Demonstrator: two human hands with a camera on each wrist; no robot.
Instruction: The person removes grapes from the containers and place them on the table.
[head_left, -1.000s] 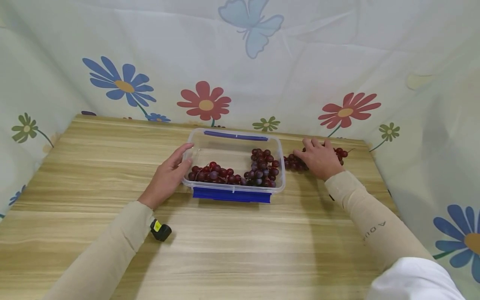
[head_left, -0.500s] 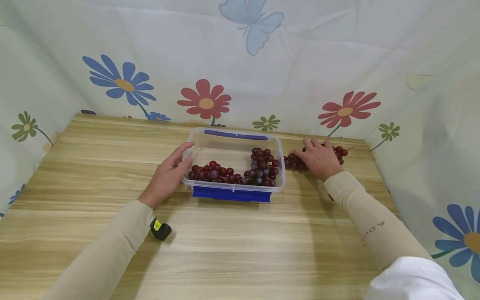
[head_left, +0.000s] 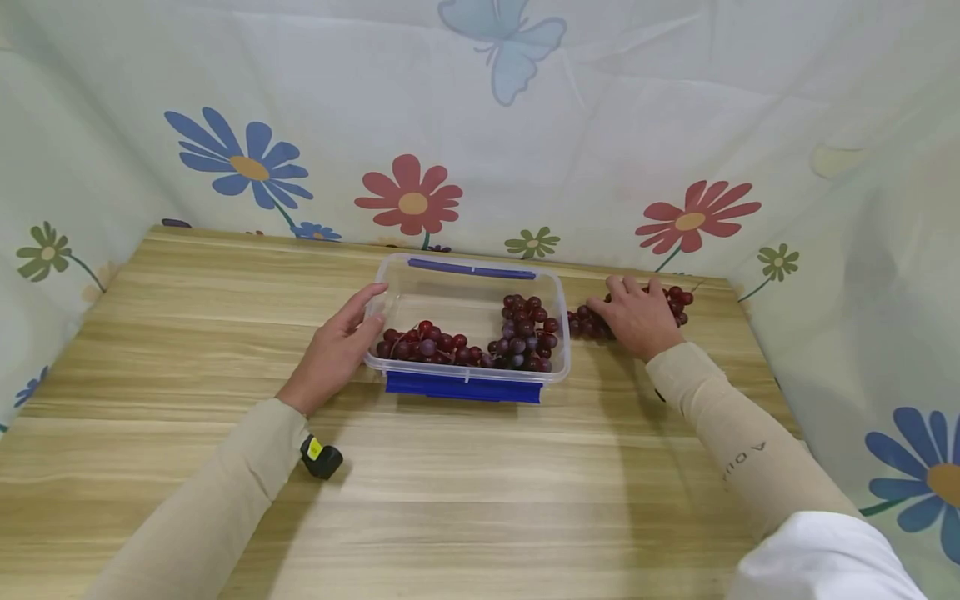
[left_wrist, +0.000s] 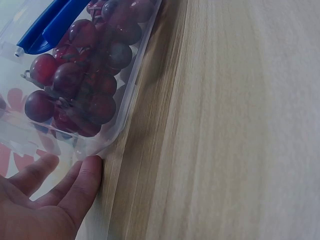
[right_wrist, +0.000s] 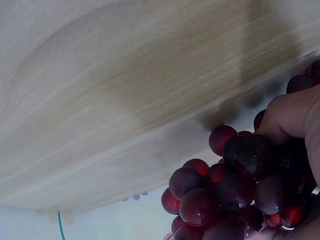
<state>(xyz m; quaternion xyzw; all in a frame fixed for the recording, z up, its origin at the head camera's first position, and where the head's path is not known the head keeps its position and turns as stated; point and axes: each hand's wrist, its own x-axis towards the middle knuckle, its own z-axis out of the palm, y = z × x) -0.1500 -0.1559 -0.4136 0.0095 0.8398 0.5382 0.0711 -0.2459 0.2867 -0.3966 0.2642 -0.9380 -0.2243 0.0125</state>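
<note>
A clear plastic food container (head_left: pixel 450 377) with blue clip flaps stands lidless on the table. Inside lie red grapes: one bunch (head_left: pixel 427 344) along the near side, another (head_left: pixel 522 333) at the right end. My left hand (head_left: pixel 330 354) rests its fingertips against the container's left wall; in the left wrist view, its extended fingers (left_wrist: pixel 82 187) meet the corner beside the grapes. To the right of the container, my right hand (head_left: pixel 641 317) grips a third bunch of grapes (head_left: pixel 678 305) from above. The right wrist view shows its thumb pressed into those grapes (right_wrist: pixel 235 190).
The wood-grain table (head_left: pixel 465 492) ends at a pale cloth backdrop (head_left: pixel 322 75) printed with flowers, close behind the container and the right-hand bunch. A black wrist camera (head_left: pixel 321 458) hangs under the left wrist, near the tabletop.
</note>
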